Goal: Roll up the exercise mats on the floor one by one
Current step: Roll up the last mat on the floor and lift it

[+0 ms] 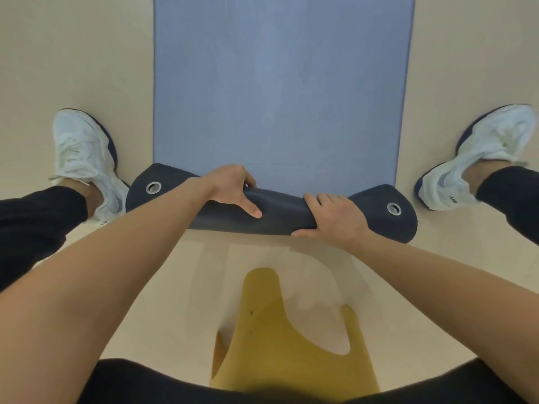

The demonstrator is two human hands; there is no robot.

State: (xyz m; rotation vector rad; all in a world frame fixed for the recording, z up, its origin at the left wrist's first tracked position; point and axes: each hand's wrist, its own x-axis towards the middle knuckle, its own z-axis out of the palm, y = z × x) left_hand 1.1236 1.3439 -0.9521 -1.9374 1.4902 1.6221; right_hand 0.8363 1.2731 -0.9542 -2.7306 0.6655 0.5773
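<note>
In the head view, the only writing we find is on the shoes. The right shoe has a few small dark letters on its white side near the heel, and the left shoe has a similar small mark. Both are too small and turned for us to read them surely. Both shoes are white with a dark blue sole.

The exercise mat lies flat on the floor between the two feet and runs away from us. Its top side is light blue and its far end is cut off by the upper edge of the picture. Its near end is turned over into a first roll, which shows the dark underside. The two corners of this end stick out beside the hands, each with a metal eyelet, one on the left and one on the right.

The left hand grips the roll with the thumb on the near side. Its fingers bend over the top, so their tips are hidden from us. The right hand grips the roll just beside it in the same way, with the thumb under the near edge.

The floor is smooth and pale beige. A yellow garment hangs down at the bottom middle, and the dark trousers are cut off at the sides and the lower edge. The rest of the room is outside the picture.
</note>
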